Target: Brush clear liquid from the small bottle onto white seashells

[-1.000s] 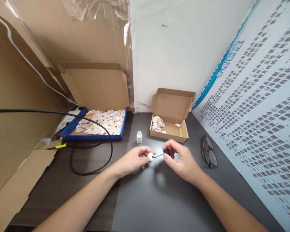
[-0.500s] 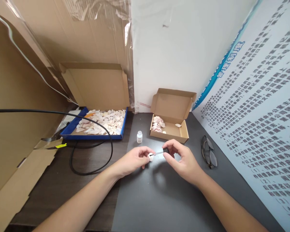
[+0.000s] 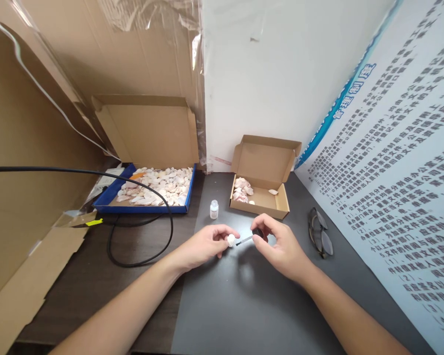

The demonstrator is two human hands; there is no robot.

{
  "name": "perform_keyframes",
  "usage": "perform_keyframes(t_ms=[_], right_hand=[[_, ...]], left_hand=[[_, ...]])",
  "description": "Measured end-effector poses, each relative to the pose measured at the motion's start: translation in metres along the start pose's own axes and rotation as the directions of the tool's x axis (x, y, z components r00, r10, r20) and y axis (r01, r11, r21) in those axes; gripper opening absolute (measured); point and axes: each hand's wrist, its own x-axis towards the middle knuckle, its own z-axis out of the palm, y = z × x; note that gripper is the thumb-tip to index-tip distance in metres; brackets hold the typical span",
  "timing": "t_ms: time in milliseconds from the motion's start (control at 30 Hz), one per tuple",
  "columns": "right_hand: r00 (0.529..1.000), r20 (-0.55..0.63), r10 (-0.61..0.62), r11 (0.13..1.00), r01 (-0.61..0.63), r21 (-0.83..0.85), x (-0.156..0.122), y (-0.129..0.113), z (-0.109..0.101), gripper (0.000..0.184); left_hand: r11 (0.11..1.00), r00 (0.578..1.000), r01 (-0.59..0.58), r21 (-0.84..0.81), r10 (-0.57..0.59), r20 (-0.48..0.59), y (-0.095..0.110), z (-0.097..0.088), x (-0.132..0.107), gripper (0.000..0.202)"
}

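Note:
Between the fingertips of my left hand (image 3: 209, 244) is a small white ribbed seashell (image 3: 231, 240). My right hand (image 3: 277, 244) pinches the black cap of a brush applicator (image 3: 245, 240); its thin stem slants down to the left, with the dark tip at the shell's right edge. Whether the bristles touch the shell I cannot tell. Beyond my hands an uncapped small glass bottle (image 3: 214, 210) with a white label stands upright on the dark mat (image 3: 222, 305).
A blue-rimmed box (image 3: 148, 209) full of shells stands at the back left, crossed by a black cable (image 3: 168, 227). A smaller cardboard box (image 3: 261, 209) holding several shells sits behind my hands. Glasses (image 3: 320, 234) lie to the right, beside a printed poster (image 3: 403, 172).
The brush tip has moved from over the shell to its lower right edge, and the stem now slants more steeply. The shell has turned slightly in my left fingers.

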Motion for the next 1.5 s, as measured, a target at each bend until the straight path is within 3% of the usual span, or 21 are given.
perform_keyframes(t_ms=[533,1500], right_hand=[[0.999,-0.042,0.020,0.999,-0.018,0.040,0.000,0.002,0.001,0.009],[0.998,-0.056,0.026,0.999,-0.024,0.031,0.000,0.002,0.001,0.009]], left_hand=[[0.997,0.999,-0.040,-0.071,0.039,-0.022,-0.012,-0.001,0.003,0.035],[1.000,0.999,-0.028,-0.002,0.028,-0.017,-0.004,0.000,0.000,0.034]])
